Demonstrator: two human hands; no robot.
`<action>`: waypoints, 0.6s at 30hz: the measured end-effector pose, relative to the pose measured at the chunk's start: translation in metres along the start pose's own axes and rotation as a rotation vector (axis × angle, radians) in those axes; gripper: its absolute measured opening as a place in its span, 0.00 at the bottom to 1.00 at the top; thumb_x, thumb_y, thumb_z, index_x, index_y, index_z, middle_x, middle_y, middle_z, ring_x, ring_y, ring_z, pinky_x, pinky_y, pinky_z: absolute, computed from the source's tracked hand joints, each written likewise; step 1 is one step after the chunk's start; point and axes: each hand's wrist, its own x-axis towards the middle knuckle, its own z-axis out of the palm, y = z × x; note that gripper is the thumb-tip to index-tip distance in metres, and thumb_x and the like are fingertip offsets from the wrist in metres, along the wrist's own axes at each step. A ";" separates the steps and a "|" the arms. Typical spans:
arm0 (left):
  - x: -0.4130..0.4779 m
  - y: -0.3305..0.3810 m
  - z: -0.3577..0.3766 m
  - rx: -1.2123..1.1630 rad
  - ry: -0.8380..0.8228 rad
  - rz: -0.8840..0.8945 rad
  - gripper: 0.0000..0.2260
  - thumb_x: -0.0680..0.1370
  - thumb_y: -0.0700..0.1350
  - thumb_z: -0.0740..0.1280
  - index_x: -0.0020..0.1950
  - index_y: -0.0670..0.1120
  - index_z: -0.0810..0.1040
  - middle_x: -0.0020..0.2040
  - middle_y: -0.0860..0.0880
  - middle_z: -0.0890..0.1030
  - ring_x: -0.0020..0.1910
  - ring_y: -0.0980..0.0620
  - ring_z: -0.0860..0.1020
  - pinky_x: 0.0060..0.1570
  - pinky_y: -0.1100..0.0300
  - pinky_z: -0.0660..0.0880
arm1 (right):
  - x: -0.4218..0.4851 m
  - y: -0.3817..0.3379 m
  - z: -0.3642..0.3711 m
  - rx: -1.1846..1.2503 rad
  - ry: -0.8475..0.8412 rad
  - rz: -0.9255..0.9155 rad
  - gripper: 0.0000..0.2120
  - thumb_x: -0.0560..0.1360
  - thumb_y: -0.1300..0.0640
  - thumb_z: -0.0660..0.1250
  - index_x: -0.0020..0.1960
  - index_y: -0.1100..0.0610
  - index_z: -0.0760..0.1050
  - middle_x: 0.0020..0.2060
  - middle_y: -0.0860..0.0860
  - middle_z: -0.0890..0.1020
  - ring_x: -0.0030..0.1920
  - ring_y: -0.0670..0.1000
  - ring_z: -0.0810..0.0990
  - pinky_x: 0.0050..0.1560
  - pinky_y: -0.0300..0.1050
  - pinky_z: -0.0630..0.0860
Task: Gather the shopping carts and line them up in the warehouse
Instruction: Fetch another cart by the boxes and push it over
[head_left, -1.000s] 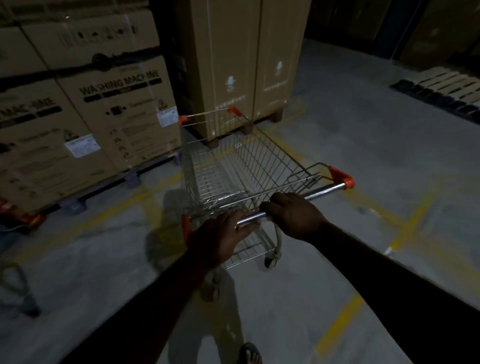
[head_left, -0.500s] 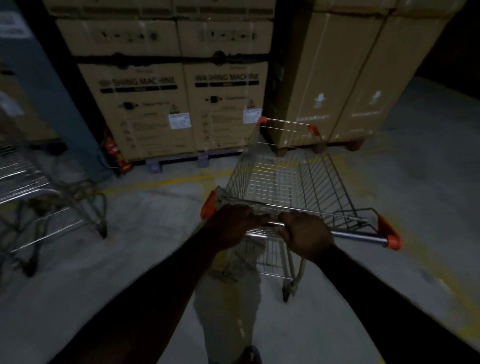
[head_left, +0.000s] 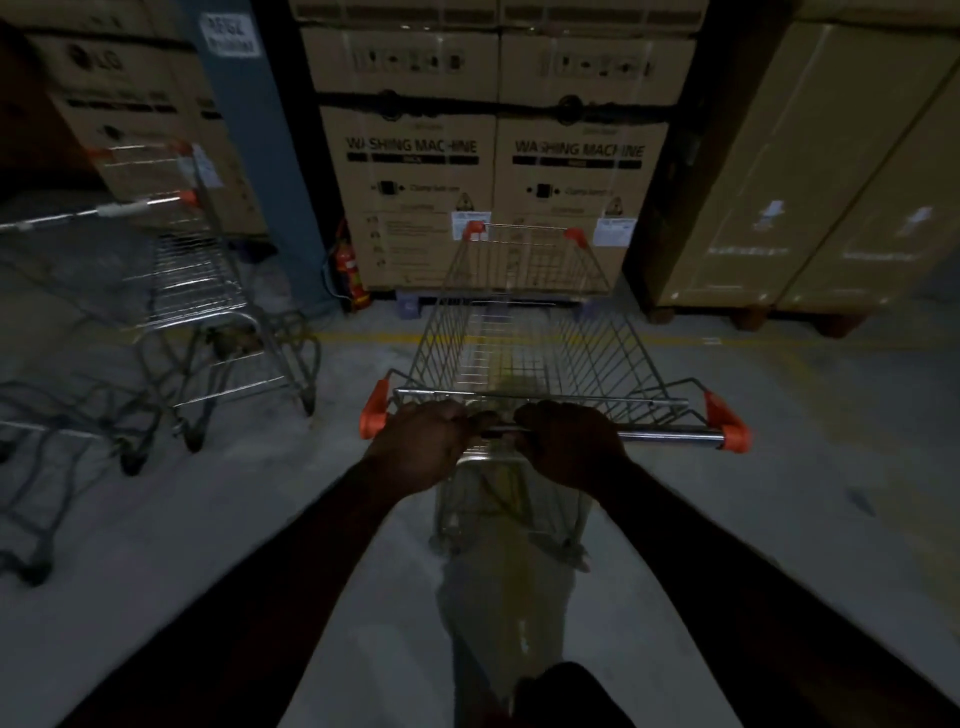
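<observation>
Concrete floor (head_left: 779, 493), cart (head_left: 524, 364) lengthwise toward boxes (head_left: 493, 171)

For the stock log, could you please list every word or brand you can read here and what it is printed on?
"WASHING MACHINE": left centre box.
"WASHING MACHINE": right centre box.
"LG": far-left box.
Pillar sign and white stickers: too blurred to read.

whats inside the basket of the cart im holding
Nothing shows inside the basket: through its wire bottom only the floor and a yellow line appear. The left hand and right hand, gripping the handle, cover part of its near end, so that strip cannot be checked.
</observation>
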 end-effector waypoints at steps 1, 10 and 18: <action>-0.007 -0.001 -0.004 -0.033 0.012 -0.057 0.17 0.78 0.51 0.57 0.61 0.52 0.81 0.44 0.47 0.80 0.41 0.44 0.81 0.37 0.56 0.73 | 0.006 -0.007 0.001 0.000 0.001 -0.030 0.21 0.79 0.40 0.54 0.61 0.52 0.76 0.51 0.53 0.83 0.49 0.58 0.83 0.47 0.49 0.78; -0.085 -0.036 -0.026 0.064 0.095 -0.329 0.19 0.78 0.50 0.68 0.69 0.60 0.73 0.44 0.51 0.80 0.42 0.47 0.80 0.37 0.53 0.75 | 0.066 -0.071 0.015 0.145 0.055 -0.310 0.23 0.78 0.34 0.56 0.65 0.44 0.74 0.51 0.49 0.84 0.51 0.53 0.83 0.49 0.47 0.78; -0.129 -0.011 -0.033 0.207 0.195 -0.631 0.15 0.80 0.53 0.66 0.67 0.56 0.78 0.40 0.50 0.79 0.37 0.46 0.78 0.35 0.55 0.72 | 0.105 -0.106 0.028 0.086 -0.068 -0.594 0.24 0.78 0.34 0.51 0.65 0.47 0.71 0.55 0.50 0.82 0.53 0.57 0.81 0.49 0.49 0.76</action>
